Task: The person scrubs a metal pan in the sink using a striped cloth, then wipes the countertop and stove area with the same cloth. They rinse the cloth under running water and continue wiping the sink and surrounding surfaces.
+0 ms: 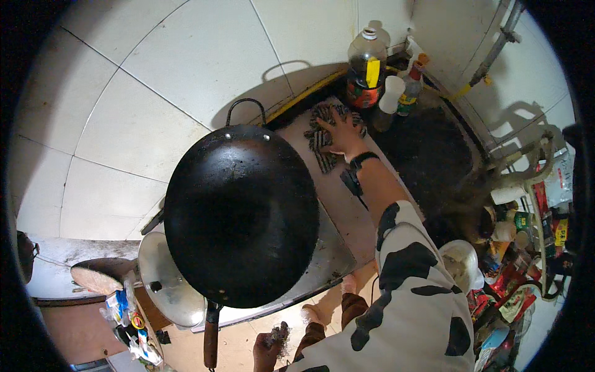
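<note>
My right hand (344, 132) presses with spread fingers on a crumpled dark striped cloth (321, 139), which lies on a pale flat surface (355, 223). A black band circles that wrist. Low in the picture, my left hand (266, 348) is closed around a tangle of wire scouring wool (280, 335). Between and left of my hands sits a large black wok (241, 214). Its wooden handle (211, 337) points towards me, and a loop handle (246, 104) stands at its far rim. The wok hides much of the metal surface (330, 251) beneath it.
A large plastic bottle of dark liquid (365, 69), a white-capped jar (390, 100) and a red-capped bottle (410, 93) stand at the back corner. A metal lid (169, 283) lies left of the wok. Packets and a bowl (458, 265) crowd the right side.
</note>
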Demonstrator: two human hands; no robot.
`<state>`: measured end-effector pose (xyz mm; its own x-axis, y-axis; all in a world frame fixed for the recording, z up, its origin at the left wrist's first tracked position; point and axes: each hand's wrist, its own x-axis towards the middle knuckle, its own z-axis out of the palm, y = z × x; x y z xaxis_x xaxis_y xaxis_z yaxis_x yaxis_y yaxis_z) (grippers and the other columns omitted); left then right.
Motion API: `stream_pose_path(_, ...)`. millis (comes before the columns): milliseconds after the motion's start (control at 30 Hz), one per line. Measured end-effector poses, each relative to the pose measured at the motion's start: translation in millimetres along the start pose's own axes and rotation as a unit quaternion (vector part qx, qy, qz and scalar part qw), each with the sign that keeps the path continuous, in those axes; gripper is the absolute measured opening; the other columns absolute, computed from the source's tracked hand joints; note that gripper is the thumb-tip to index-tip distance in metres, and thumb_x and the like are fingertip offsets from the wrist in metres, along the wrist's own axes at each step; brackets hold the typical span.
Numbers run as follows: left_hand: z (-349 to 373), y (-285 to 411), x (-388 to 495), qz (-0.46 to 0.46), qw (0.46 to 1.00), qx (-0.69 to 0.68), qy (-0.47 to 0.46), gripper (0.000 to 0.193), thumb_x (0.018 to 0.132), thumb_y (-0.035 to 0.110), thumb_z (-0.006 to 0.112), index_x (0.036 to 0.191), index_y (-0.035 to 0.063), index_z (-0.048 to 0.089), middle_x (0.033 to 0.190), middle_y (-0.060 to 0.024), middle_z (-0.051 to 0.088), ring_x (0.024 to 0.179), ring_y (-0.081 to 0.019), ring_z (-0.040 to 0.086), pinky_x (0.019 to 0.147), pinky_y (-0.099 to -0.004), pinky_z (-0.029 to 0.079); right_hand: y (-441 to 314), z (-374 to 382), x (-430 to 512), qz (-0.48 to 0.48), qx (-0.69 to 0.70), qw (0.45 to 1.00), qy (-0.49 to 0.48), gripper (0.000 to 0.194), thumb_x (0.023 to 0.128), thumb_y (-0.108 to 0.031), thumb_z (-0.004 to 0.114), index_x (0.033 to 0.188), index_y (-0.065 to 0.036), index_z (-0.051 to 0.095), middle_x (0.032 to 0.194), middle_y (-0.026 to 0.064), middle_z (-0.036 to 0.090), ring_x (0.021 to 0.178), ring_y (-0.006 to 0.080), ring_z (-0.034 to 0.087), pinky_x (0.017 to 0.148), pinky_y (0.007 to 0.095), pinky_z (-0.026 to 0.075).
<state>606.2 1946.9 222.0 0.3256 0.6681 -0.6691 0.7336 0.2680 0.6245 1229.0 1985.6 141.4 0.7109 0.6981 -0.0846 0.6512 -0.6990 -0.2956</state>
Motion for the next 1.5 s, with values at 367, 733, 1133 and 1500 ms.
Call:
stream_pose_path(367, 9.5, 5.1, -18.5, -0.001, 0.994, 0.112, 0.010, 0.021, 0.082, 0.005, 0.068, 0.098, 0.0030, 0.053, 0.076, -0.0031, 0.059, 0.069, -0.0093, 0.054, 0.060, -0.0261, 0.046, -67.1, 43.5, -26.1, -0.137, -0.011, 0.988, -0.074, 0.056, 0.087, -0.027, 0.060, 0.141, -0.023, 0.042, 0.153, 0.0086, 0.025, 0.137, 0.0449, 0.019, 0.105, 0.0652, 0.025)
stream_pose_path(733, 11.1, 4.8, -33.5, 0.052, 0.998, 0.024, -0.008, 0.021, 0.079, -0.001, 0.065, 0.097, 0.0017, 0.055, 0.080, -0.0028, 0.059, 0.068, -0.0088, 0.053, 0.059, -0.0239, 0.045, -19.3, 81.2, -225.8, -0.236, 0.147, 0.959, -0.048, 0.051, 0.083, -0.026, 0.060, 0.132, -0.020, 0.052, 0.145, 0.0086, 0.032, 0.134, 0.0423, 0.024, 0.103, 0.0619, 0.026)
stream_pose_path(1133, -15.6, -13.5, -51.6, 0.107, 0.993, 0.047, -0.028, 0.017, 0.081, 0.000, 0.062, 0.096, 0.0011, 0.055, 0.077, -0.0025, 0.057, 0.067, -0.0095, 0.052, 0.058, -0.0252, 0.045, 59.4, 28.1, -290.2, 0.197, 0.047, 0.959, 0.196, 0.051, 0.071, -0.032, 0.076, 0.119, -0.022, 0.061, 0.135, 0.0114, 0.043, 0.123, 0.0368, 0.038, 0.098, 0.0521, 0.038)
stream_pose_path(1500, -79.2, -66.8, -53.7, 0.080, 0.995, -0.006, -0.054, 0.021, 0.080, -0.004, 0.059, 0.099, 0.0018, 0.052, 0.079, -0.0013, 0.056, 0.068, -0.0075, 0.051, 0.059, -0.0228, 0.044, -119.6, 71.6, -349.2, 0.128, 0.018, 0.984, 0.124, 0.052, 0.071, -0.036, 0.075, 0.119, -0.021, 0.063, 0.138, 0.0116, 0.043, 0.123, 0.0444, 0.034, 0.098, 0.0577, 0.035)
